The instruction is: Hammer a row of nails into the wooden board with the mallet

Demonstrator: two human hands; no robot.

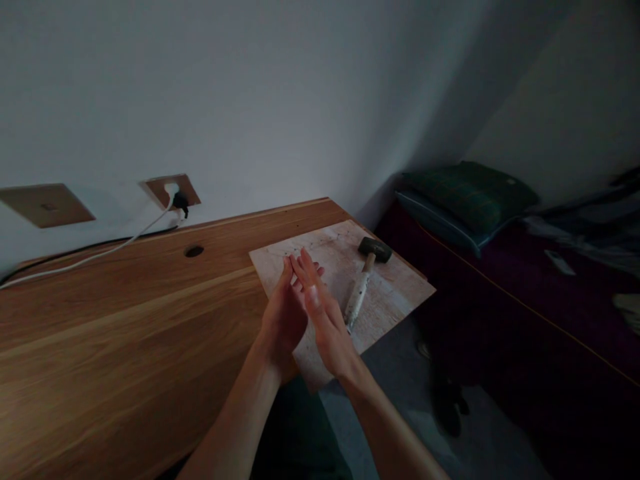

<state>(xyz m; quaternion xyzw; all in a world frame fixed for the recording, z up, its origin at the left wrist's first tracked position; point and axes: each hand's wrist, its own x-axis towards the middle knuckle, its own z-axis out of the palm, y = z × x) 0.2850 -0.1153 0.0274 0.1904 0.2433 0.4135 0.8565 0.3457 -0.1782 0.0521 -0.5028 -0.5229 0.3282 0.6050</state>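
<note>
My left hand [284, 308] and my right hand [326, 321] meet over a pale, wood-patterned board [395, 293]. Their fingers are stretched out and touch near the tips, with the palms turned toward each other. I see nothing held between them, though the inner side of the left palm is partly hidden. Just right of my right hand lies a hammer [357, 293] with a black head and a worn white handle, its head pointing away from me. Several small dark specks [340, 234] dot the far part of the board; they are too small to name.
The board rests on a wooden desk [150, 353] and overhangs its right edge. Behind are a wall outlet [193, 190] with plugs, a white cable [100, 259] and a cable hole [194, 251]. To the right, cushions [470, 197] lie on a dark bed [500, 313]; shoes [445, 407] are on the floor.
</note>
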